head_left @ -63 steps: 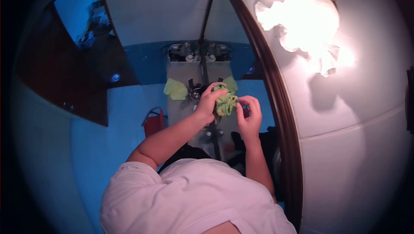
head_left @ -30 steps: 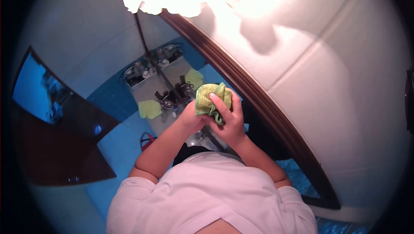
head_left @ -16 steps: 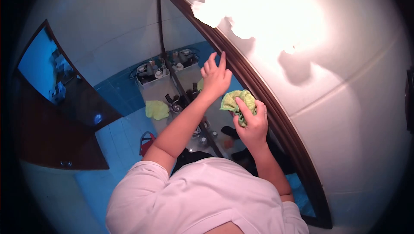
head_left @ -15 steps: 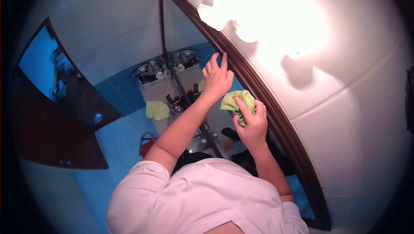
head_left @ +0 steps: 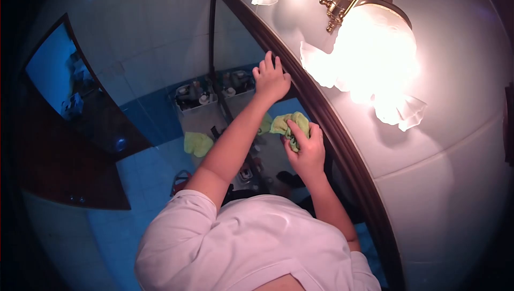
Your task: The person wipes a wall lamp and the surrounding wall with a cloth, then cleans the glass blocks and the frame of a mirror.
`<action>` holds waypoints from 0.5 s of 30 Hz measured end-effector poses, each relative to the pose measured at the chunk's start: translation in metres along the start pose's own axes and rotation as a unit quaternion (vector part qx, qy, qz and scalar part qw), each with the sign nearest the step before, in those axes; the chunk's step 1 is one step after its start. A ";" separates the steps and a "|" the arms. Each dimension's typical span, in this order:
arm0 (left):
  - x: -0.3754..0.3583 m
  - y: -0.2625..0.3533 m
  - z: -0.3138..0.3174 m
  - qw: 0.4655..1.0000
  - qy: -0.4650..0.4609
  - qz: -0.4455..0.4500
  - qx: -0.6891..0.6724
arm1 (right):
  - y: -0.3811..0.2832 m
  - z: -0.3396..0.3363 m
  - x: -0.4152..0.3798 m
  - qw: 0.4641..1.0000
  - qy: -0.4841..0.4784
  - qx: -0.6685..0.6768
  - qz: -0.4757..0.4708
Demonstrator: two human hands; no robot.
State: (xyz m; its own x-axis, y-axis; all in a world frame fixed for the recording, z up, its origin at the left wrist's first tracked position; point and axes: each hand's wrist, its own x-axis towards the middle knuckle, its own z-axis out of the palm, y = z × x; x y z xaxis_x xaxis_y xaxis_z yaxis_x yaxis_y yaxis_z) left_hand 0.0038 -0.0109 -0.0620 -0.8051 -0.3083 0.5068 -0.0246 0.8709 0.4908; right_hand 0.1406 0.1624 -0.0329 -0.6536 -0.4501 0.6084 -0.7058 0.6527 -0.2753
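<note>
My left hand reaches up over the mirror, its fingers apart and nothing in them. Its fingertips are right by the upper edge of the dark brown mirror frame. Lower and to the right, my right hand grips a bunched yellow-green cleaning cloth in front of the glass. The thumb and fingers press into the cloth, and part of it hangs free on the left. Another yellow-green cloth lies on the counter edge, left of my left forearm.
A lit wall lamp with frilled glass shades and brass arms juts out above the mirror. On the counter, a white tray holds bottles and small items. A dark wooden door stands at the left, and something red is below the counter.
The view has shifted, so the lamp's brass arms now show. My left hand's fingers have bent and moved slightly up along the frame. My right hand keeps the cloth, a little further left.
</note>
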 end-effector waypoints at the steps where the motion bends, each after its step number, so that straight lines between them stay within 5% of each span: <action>1: 0.005 -0.005 0.001 0.999 -0.012 0.000 0.030 | 0.000 0.002 0.000 1.000 -0.006 0.006 0.004; 11: 0.061 -0.042 0.001 0.992 -0.022 -0.123 -0.021 | -0.004 0.010 0.001 0.997 -0.012 0.068 0.033; 12: 0.059 -0.056 0.019 0.962 -0.035 -0.119 -0.245 | -0.002 0.011 0.000 0.995 -0.010 0.089 0.041; 14: 0.055 -0.097 0.068 0.756 -0.054 -0.090 -0.646 | -0.002 0.011 0.002 0.985 0.006 0.160 0.058; 15: 0.040 -0.086 0.047 0.701 -0.079 -0.105 -0.701 | -0.004 0.010 0.002 0.978 0.012 0.195 0.068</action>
State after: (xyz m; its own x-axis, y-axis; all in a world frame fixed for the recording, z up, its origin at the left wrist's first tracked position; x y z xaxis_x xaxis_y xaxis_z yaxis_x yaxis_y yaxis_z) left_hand -0.0540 -0.0800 -0.1171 -0.9295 -0.2302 0.2880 0.3644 -0.4542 0.8130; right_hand 0.1393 0.1529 -0.0387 -0.7447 -0.3579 0.5632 -0.6671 0.4216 -0.6142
